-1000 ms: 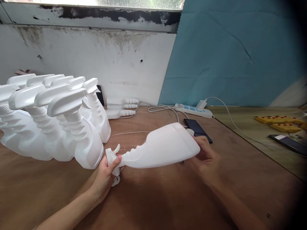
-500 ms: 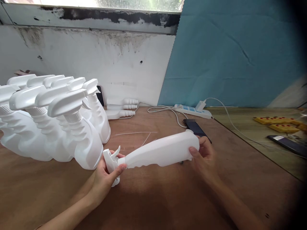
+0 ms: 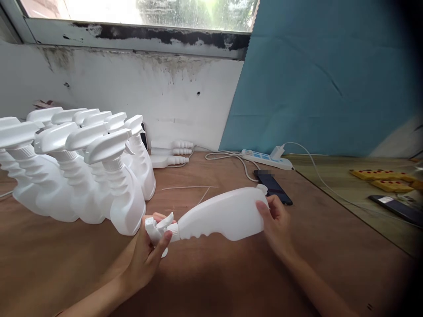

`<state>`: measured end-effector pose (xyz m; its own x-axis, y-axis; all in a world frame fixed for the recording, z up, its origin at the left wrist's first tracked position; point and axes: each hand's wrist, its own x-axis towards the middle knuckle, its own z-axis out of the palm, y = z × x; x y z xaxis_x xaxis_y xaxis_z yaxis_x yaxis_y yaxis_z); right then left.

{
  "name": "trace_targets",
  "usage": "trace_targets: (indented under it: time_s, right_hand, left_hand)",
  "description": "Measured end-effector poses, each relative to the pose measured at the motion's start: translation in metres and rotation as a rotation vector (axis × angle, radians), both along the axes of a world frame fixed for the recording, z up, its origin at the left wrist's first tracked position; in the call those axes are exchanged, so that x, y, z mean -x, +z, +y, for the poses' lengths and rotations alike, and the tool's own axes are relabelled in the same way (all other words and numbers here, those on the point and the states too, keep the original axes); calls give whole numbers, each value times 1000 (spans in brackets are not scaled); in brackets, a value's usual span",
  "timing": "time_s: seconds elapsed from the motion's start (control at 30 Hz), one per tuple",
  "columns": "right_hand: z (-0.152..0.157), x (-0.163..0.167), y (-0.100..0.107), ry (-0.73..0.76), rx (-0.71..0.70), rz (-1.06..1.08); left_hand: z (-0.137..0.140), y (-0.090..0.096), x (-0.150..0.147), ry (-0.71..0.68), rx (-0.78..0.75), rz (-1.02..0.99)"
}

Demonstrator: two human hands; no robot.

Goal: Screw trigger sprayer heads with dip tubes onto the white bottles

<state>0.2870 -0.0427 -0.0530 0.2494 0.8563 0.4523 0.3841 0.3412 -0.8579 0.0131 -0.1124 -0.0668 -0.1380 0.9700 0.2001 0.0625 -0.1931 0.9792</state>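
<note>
While my left hand (image 3: 142, 257) holds the spray head (image 3: 150, 225) and my right hand (image 3: 278, 225) holds the bottle (image 3: 221, 215) over the worktop (image 3: 211, 279), in from its right edge, I think keeping them straight and twisting gently is best.

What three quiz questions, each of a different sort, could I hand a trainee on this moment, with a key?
1. Multiple choice: which part of the held spray bottle is in the left hand?
A) its wide base
B) its spray head
C) the middle of its body

2. True or false: the held spray bottle is upright.

3. Fill in the blank: at the back, the white charger is plugged into the ____.

Key:
1. B.
2. False; it is tipped sideways, with the right hand at its wide end.
3. Power strip.
</note>
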Motion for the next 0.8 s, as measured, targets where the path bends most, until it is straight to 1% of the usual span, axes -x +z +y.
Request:
trace_targets:
  time_s: [0.1,0.17,0.23,0.3,0.43,0.6,0.7,0.73,0.77,0.8]
  right_hand:
    - [-2,0,-1,-68,-114,-19]
    - [-2,-1,-2,-78,-152,-33]
    - [-1,-1,-2,-56,-128,-55]
    - [-1,2,-1,-28,-65,-81]
    - [-1,10,5,-3,30,-105]
    - [0,12,4,0,27,-116]
    - [1,10,2,-32,41,-245]
    - [1,10,2,-52,7,-314]
    - [0,11,4,-73,-60,-392]
    - [-2,14,7,-91,-157,-479]
  left_hand:
    - [0,2,0,15,74,-38]
    - [-1,2,0,10,95,-33]
    - [-1,0,0,-2,68,-14]
    - [-2,-2,-1,-1,46,5]
    - [-5,-4,0,7,65,-14]
    - [-9,-3,1,1,34,-29]
    - [-9,0,0,-41,48,-49]
    - [-8,2,0,-43,60,-64]
    - [-7,3,0,-33,71,-82]
    - [-6,4,1,-14,77,-101]
